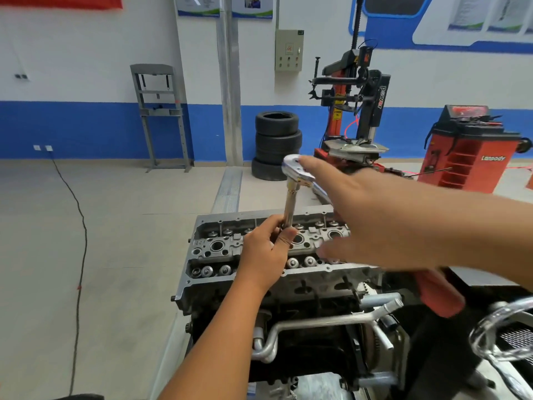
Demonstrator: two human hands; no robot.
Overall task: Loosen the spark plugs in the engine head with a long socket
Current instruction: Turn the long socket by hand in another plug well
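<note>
The engine head [259, 255] sits near the middle of the scene, its top face up, on an engine stand. A long socket [289, 207] stands upright in one of its middle wells. The left hand [266, 249] curls its fingers around the socket's lower end, just above the head. The right hand [372, 223] reaches across with fingers spread and straight, one fingertip touching the ratchet [297, 170] head atop the socket. A stack of tyres [277, 144] stands far behind.
</note>
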